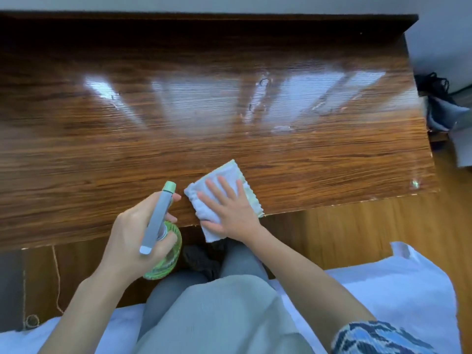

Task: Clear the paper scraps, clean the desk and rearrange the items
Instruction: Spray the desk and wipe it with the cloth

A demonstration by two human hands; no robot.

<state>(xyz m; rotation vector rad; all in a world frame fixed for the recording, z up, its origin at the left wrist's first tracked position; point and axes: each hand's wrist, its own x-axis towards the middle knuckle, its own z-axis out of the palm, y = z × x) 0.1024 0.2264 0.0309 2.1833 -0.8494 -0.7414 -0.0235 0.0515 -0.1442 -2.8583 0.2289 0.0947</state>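
A folded white cloth [224, 198] is pressed flat at the near edge of the desk [229, 111], partly overhanging it, under the spread, straight fingers of the right hand [227, 208]. Being soft and limp, it is best driven by a flat palm rather than pinched. A green spray bottle [163, 246] is gripped by the curled left hand [138, 233] just beside it, below the desk's near edge.

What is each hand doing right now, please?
Left hand: closed, gripping the spray bottle.
Right hand: open, pressing flat on the cloth.
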